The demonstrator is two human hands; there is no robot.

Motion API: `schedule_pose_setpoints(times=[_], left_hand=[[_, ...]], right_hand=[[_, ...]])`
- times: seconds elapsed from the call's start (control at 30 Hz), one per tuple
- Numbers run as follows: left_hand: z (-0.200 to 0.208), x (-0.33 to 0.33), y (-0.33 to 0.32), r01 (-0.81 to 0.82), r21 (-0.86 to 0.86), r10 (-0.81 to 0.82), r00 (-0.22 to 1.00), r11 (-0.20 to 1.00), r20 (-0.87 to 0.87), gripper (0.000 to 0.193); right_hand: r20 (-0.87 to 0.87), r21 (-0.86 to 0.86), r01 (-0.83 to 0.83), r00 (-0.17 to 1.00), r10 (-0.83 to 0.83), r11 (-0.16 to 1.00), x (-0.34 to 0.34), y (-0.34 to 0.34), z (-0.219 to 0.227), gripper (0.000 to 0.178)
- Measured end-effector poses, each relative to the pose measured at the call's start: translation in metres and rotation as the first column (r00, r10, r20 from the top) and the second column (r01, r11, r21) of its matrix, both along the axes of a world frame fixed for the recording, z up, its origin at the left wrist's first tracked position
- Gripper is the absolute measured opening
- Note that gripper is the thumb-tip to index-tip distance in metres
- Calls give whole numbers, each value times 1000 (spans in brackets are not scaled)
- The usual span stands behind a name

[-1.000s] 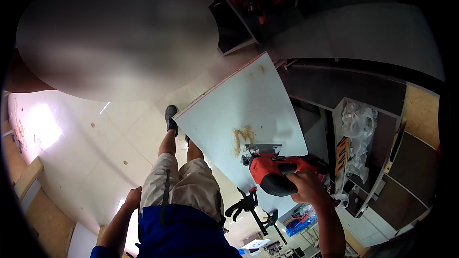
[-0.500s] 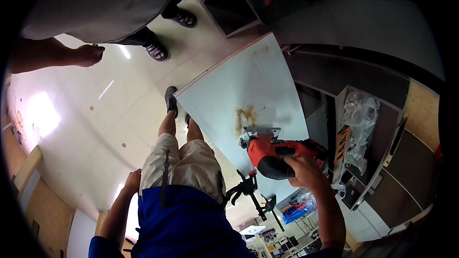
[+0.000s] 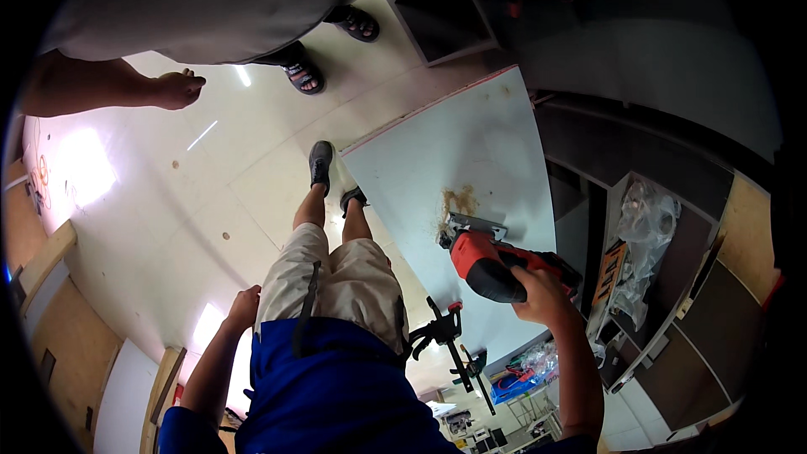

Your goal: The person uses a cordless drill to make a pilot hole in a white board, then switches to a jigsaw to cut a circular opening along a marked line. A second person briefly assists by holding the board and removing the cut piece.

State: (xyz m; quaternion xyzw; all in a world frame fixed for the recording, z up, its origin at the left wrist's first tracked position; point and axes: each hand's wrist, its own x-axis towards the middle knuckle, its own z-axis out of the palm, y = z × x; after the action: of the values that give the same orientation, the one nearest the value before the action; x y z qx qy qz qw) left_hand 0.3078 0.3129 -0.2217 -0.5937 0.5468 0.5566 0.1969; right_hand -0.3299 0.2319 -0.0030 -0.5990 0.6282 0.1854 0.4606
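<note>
- Right hand [image 3: 543,298]: its fingers are clamped around the handle of a red-and-black jigsaw [image 3: 476,257].
- Left hand [image 3: 245,306]: it hangs beside the person's beige shorts [image 3: 349,273], fingers curled; whether they grip anything cannot be told.
- The jigsaw is over the near part of a white board [image 3: 492,147], its metal base plate [image 3: 479,225] turned away from the person; whether the plate touches the board is unclear.
- Brown sawdust [image 3: 460,199] lies on the board just beyond the base plate.
- A black bar clamp [image 3: 439,333] with a red tip sits at the board's near left edge; a second clamp [image 3: 475,363] is just beside it.
- Right of the board, an open compartment holds clear plastic bags [image 3: 643,240] and an orange item [image 3: 609,274] with dark marks.
- A blue package [image 3: 511,387] lies past the board's near end.
- At upper left, a co-worker in a grey top [image 3: 202,8] and black sandals [image 3: 304,77] stands on the pale floor [image 3: 252,168], one bare hand [image 3: 179,89] lowered.
</note>
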Motion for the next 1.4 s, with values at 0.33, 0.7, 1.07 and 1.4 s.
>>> schedule_pose_setpoints(times=[0.33, 0.7, 1.07, 1.4], left_hand=[[-1, -47, -47, 92, 71, -101, 984, 993, 144, 28], [18, -204, -139, -191, -79, 133, 875, 978, -466, 26], [35, -268, -196, 125, -544, -449, 727, 830, -519, 61], [19, -334, -177, 511, -139, -477, 625, 849, -618, 57]], right_hand=[[4, 66, 43, 999, -43, 997, -16, 5, -10, 43], [102, 26, 55, 993, -58, 998, -28, 3, -26, 33], [110, 15, -17, 994, 16, 1000, -35, 8, -29, 29], [143, -8, -39, 989, 39, 999, -37, 12, -32, 28]])
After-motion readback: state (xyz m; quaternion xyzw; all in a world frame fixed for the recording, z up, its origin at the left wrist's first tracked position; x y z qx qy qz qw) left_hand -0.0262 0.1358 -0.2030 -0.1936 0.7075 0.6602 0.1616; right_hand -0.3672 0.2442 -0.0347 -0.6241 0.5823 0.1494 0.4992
